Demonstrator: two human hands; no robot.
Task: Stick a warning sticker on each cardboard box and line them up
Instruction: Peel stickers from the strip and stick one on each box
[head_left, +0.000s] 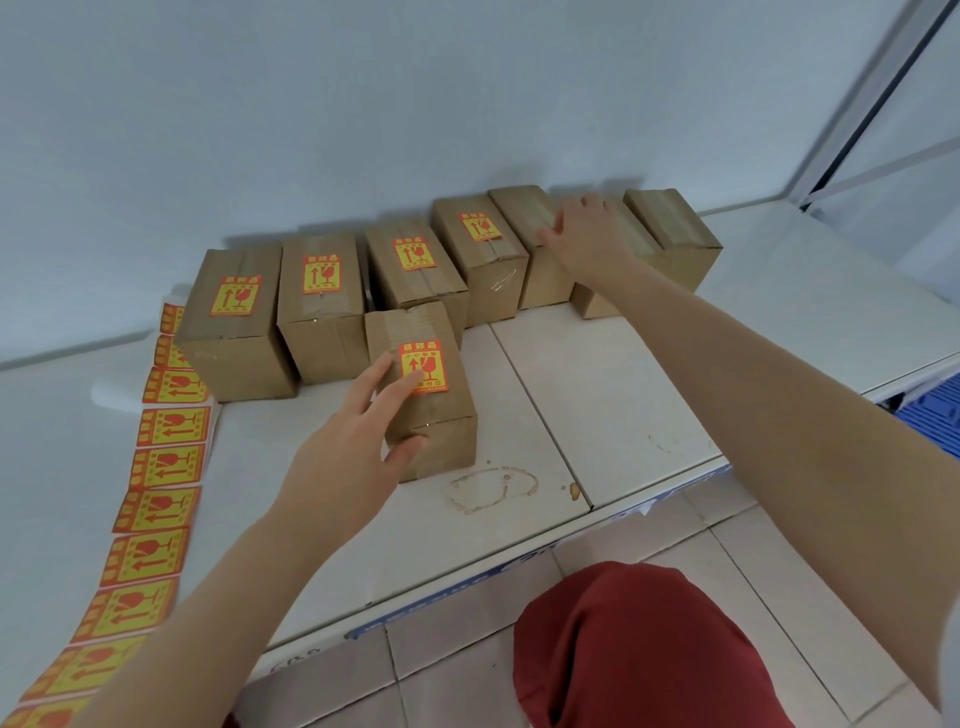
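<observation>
Stickered box (423, 395) under open L hand (358, 441); R hand (587, 234) flat on plain box (618, 260).

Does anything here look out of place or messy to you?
One brown cardboard box with a sticker stands forward of the row by the wall, under the left hand. The white tabletop carries brownish ring-shaped stains just in front of it. The sticker strip trails off the table's left edge.

Left hand (358, 436) reaches forward, fingers spread; right hand (587, 234) stretches farther out, palm down.
</observation>
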